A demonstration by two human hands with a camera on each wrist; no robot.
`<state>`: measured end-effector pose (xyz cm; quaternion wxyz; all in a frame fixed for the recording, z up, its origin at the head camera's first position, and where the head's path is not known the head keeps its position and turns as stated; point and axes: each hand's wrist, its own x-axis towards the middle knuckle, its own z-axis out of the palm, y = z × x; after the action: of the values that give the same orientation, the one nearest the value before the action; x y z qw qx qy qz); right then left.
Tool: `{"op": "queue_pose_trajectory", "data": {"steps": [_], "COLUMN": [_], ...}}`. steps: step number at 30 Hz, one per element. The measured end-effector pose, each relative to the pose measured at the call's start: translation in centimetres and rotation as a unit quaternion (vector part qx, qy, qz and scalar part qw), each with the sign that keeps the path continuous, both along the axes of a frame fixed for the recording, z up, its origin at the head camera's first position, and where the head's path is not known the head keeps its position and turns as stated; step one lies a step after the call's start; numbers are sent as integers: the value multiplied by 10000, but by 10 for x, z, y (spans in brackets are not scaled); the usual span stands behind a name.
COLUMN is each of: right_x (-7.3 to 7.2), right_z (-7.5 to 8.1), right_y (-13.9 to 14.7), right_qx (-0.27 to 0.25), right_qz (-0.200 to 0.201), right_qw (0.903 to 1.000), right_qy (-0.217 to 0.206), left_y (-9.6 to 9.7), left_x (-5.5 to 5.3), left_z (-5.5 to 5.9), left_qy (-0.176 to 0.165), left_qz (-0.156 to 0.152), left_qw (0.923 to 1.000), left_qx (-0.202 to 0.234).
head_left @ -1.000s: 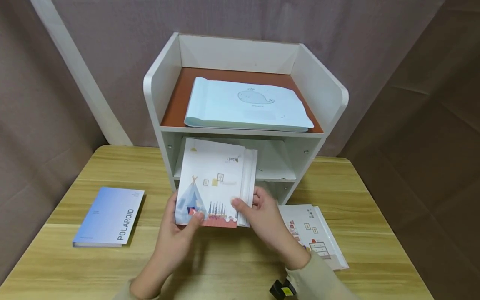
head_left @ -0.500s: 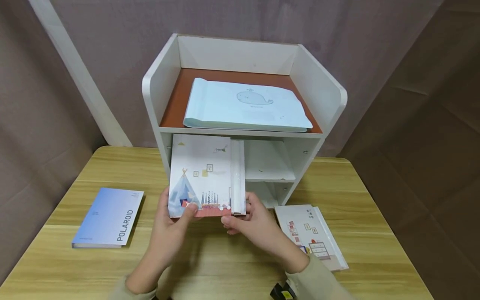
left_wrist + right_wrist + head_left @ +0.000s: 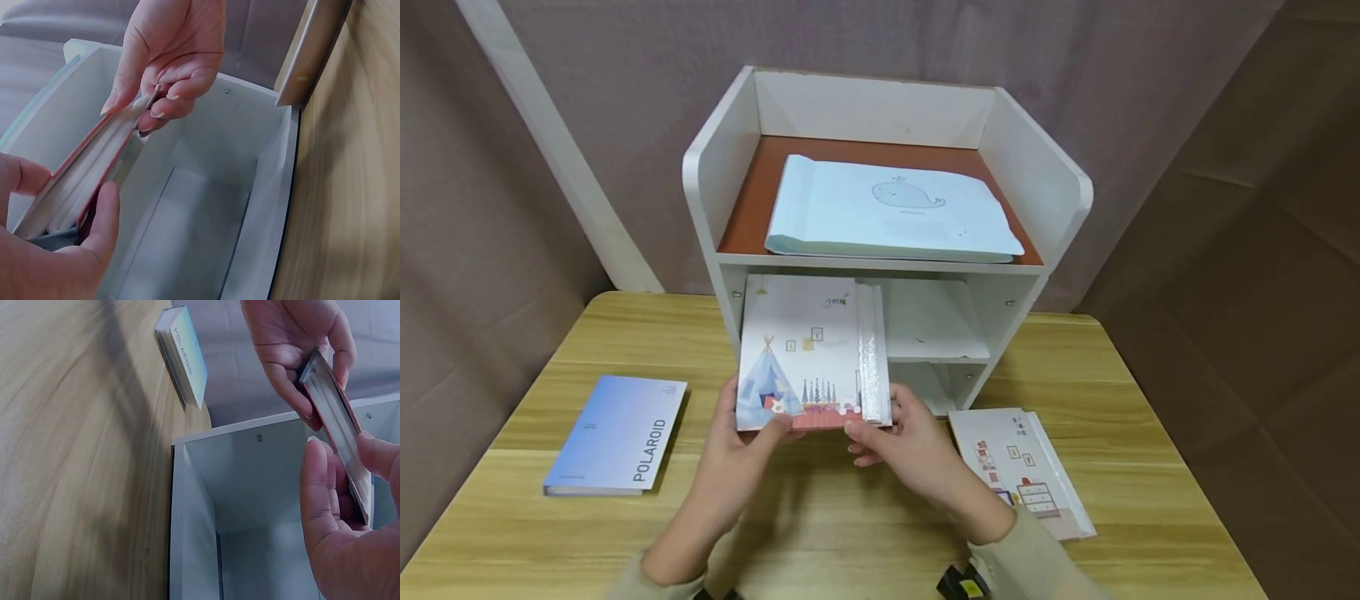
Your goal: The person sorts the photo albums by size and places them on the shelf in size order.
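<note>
Our left hand (image 3: 722,467) and right hand (image 3: 917,448) pinch a white, rectangular, tent-printed book (image 3: 805,358). We hold it before the white, boxy shelf (image 3: 934,321).

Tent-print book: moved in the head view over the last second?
Yes. The tent-print book has shifted left against the white shelf unit, closer to its left side.

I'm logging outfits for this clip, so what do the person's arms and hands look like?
The left hand and right hand are bare, with no gloves or rings visible. The left sleeve and right sleeve look plain pale beige. A black device with a yellow patch shows beside the right one, and something black, mostly out of frame, beside the left.
</note>
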<state>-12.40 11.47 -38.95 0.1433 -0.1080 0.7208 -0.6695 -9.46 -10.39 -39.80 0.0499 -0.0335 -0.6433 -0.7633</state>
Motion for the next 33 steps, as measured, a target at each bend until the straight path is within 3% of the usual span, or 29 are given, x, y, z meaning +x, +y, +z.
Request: {"op": "queue_pose_trajectory", "data": {"steps": [7,16,25,33], "right_x": [-3,-11,-23,-31], "right_z": [5,13,18,19], "right_y": [-4,-11,-11,-16], "right_qx": [-158,-110,456,434], "right_qz": [-44,-92,-330,-692], "right_qw": [9998,9999,9984,9967], "right_qy": [-92,-52,3,22], "left_y": [-4,-6,-9,-11], "left_x": [-2,-10,-25,-37], "left_z": [3,8,16,18], "left_qy": [212,303,-475,-684], "left_qz": [-268,-304,-551,-580], "left_qw": [9983,9980,9964,9950], "left_qx": [476,458,442,444]}}
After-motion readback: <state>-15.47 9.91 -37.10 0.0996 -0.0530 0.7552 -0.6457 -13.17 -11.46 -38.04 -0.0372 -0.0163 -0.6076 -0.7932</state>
